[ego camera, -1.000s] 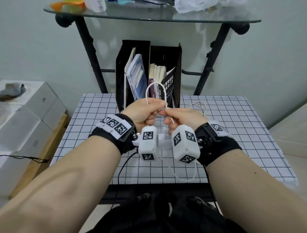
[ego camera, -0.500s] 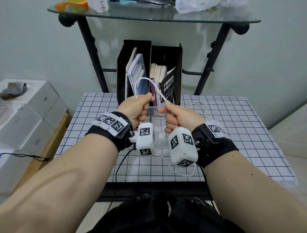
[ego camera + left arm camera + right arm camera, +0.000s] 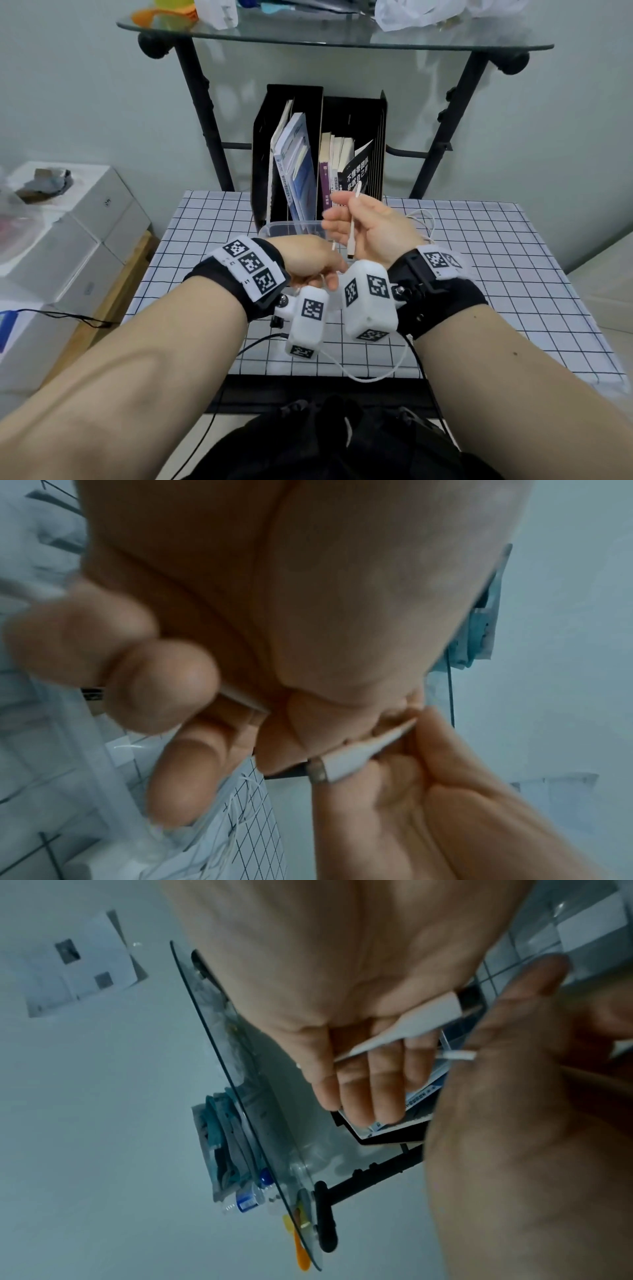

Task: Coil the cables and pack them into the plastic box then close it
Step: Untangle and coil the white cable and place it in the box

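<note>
1. I see both hands raised over the middle of the checked table (image 3: 496,291), close together, wrists almost meeting above the near half of the cloth.
2. My right hand (image 3: 371,228) is palm-up with the fingers fairly straight; the white cable (image 3: 352,228) lies across the palm, its plug hanging down toward the wrist. In the right wrist view the plug sits at the base of the fingers, but I cannot tell whether the thumb pins it.
3. My left hand (image 3: 308,262) is lower, knuckles up, fingers curled under. The left wrist view shows two fingertips (image 3: 164,685) pressed on a thin white strand, so it holds another part of the cable.
4. From the left hand the cable drops in a slack loop past the table's near edge, then rises toward the right wrist.
5. The plastic box (image 3: 291,228) stands just behind the hands, touching or nearly touching the black file holder (image 3: 294,99); only its clear far rim shows, the rest is covered by the hands.
6. More white cable (image 3: 424,222) lies on the cloth right of the right hand.
7. Open cloth runs to the right and left edges; behind, the holder and the black frame legs close the space.
8. The left wrist view is blurred at the fingers.
</note>
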Action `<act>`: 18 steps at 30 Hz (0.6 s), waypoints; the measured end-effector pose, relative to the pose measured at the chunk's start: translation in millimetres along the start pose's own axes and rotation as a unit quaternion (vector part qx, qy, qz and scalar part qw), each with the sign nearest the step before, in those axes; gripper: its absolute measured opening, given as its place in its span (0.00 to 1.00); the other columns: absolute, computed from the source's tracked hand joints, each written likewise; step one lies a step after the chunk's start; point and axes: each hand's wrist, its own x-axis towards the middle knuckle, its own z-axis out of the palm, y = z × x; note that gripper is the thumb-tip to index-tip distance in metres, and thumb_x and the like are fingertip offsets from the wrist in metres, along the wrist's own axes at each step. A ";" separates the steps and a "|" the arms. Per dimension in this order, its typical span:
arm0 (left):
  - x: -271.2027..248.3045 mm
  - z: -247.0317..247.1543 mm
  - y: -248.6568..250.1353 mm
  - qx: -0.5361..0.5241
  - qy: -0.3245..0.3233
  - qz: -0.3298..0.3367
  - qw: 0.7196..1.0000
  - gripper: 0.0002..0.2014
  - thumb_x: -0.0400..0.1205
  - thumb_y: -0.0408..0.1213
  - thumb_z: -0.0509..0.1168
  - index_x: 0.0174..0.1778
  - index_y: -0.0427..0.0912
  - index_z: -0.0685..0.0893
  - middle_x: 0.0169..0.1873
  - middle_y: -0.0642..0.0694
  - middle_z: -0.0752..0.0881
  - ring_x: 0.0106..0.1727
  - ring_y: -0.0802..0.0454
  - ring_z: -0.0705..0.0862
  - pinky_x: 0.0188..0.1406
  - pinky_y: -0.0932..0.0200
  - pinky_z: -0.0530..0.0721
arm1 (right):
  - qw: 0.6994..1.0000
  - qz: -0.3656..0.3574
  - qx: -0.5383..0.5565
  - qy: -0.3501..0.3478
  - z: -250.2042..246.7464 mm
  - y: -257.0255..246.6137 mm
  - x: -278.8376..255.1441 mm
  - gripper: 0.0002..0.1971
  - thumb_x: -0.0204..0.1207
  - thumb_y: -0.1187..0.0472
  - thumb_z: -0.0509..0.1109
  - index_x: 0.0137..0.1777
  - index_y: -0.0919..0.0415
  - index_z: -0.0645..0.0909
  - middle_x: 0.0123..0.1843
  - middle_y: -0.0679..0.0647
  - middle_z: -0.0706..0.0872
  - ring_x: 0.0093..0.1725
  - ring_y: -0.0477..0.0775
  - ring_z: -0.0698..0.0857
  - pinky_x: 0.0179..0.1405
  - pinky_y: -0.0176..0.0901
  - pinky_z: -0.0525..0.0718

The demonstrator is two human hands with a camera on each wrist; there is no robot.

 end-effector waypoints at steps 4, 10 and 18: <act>-2.2 5.6 6.6 0.061 -0.019 0.035 0.997 0.06 0.82 0.33 0.60 0.40 0.39 0.78 0.26 0.45 0.74 0.23 0.54 0.70 0.21 0.61 0.66 | 0.996 -0.018 -0.091 0.000 7.5 4.3 5.4 0.14 0.88 0.64 0.53 0.51 0.60 0.81 0.43 0.58 0.89 0.41 0.51 0.89 0.41 0.36 0.86; -3.3 -5.4 3.9 -0.018 -0.049 0.075 0.996 0.08 0.81 0.28 0.62 0.54 0.35 0.81 0.32 0.49 0.84 0.26 0.58 0.79 0.24 0.67 0.75 | 0.983 0.001 -0.182 0.021 0.3 -2.9 11.4 0.13 0.88 0.61 0.55 0.50 0.58 0.81 0.44 0.60 0.88 0.37 0.54 0.88 0.40 0.44 0.87; -7.2 -28.1 1.6 -0.131 0.000 0.059 0.990 0.06 0.82 0.23 0.61 0.49 0.32 0.82 0.31 0.43 0.86 0.26 0.56 0.84 0.25 0.66 0.83 | 0.969 0.021 -0.231 0.084 -29.8 -11.3 26.4 0.13 0.87 0.60 0.56 0.48 0.56 0.82 0.40 0.59 0.89 0.32 0.54 0.88 0.38 0.44 0.86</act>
